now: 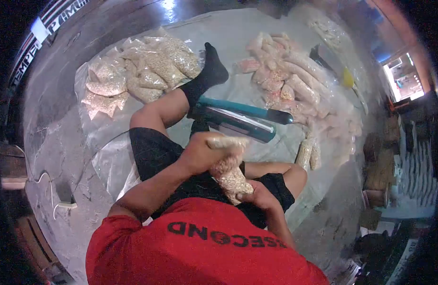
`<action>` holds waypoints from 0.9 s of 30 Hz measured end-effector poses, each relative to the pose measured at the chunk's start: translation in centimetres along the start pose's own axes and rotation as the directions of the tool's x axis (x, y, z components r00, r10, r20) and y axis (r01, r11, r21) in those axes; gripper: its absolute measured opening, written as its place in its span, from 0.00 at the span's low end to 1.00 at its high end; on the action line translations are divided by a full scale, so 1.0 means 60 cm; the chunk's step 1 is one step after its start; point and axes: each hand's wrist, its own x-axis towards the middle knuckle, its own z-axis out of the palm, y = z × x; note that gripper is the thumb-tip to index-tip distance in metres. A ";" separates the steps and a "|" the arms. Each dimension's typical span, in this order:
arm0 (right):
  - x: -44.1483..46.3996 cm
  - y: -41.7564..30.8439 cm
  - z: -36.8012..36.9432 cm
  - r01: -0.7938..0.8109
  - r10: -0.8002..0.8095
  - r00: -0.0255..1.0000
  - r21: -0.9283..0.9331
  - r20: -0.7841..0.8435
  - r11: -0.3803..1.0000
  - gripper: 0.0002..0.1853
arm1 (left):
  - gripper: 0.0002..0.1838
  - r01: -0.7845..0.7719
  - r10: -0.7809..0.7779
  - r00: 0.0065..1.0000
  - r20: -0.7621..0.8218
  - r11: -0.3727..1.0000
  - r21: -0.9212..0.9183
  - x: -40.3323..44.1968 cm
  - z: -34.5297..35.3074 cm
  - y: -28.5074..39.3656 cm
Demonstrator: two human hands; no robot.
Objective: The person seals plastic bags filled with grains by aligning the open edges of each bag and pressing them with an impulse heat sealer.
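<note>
A clear plastic bag (231, 182) full of small pale pieces is held over my lap, slanting from upper left to lower right. My left hand (202, 153) is closed round its upper end, where the plastic is bunched and slightly blurred. At the lower end, my right hand (260, 194) grips a corner, the fingers partly hidden. Just beyond my hands lies a teal hand-lever bag sealer (242, 121), its long arm pointing right.
Filled clear bags (152, 61) are piled at the far left on a plastic sheet (117, 149). Long filled bags (299, 78), some pinkish, lie at the far right. My foot in a black sock (212, 69) rests between the piles. A white cable (50, 190) runs along the left floor.
</note>
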 end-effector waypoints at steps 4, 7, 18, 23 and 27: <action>-0.035 -0.065 0.021 0.146 -0.157 0.986 0.164 0.055 0.976 0.23 | 0.32 0.030 -0.158 0.987 -0.029 0.356 -0.934 0.052 -0.029 -0.116; -0.017 -0.101 0.051 0.078 -0.060 0.983 0.100 -0.172 0.992 0.23 | 0.37 0.178 -0.238 0.957 0.169 0.019 -0.984 -0.003 0.031 -0.152; -0.010 -0.152 0.011 0.062 -0.333 0.882 -0.619 -0.334 0.783 0.27 | 0.17 0.012 -0.138 0.987 -0.080 0.563 -0.826 0.032 0.015 -0.109; 0.036 -0.181 0.027 0.475 -0.553 0.715 -0.284 -0.428 0.833 0.25 | 0.24 -0.049 0.054 0.998 0.024 0.980 -0.194 -0.012 0.053 -0.038; 0.028 -0.180 0.052 0.614 -0.575 0.721 -0.029 -0.387 0.789 0.22 | 0.23 -0.130 0.154 0.980 0.125 0.975 -0.180 -0.025 0.029 0.001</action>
